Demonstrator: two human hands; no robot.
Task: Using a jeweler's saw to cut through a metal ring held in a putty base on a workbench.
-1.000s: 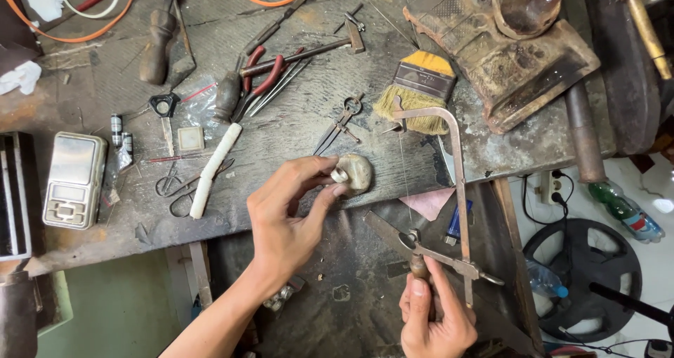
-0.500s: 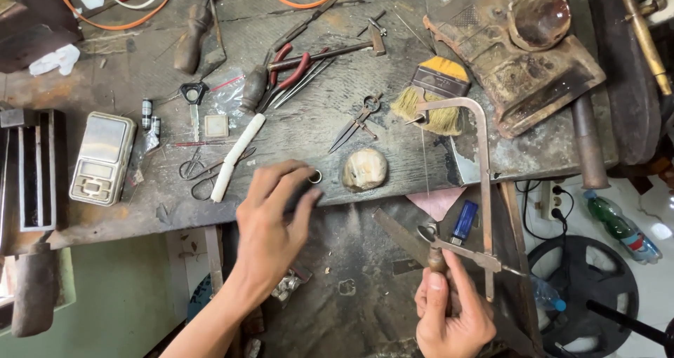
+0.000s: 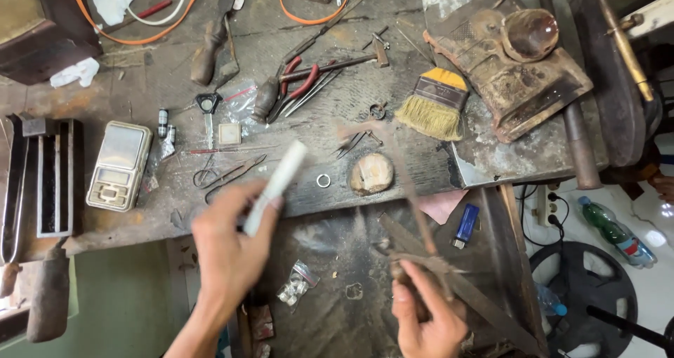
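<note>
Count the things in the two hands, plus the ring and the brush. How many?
White stick in the left hand: 1
Saw in the right hand: 1
Small ring: 1
Yellow-handled brush: 1
Total: 4

A ring [image 3: 323,181] is set on the workbench [image 3: 175,84], just left of a rounded wooden block [image 3: 372,174]. A brush [image 3: 434,105] is placed behind the block, and a pocket scale [image 3: 119,165] is laid well to the left, beside a slotted tray [image 3: 49,175]
</note>
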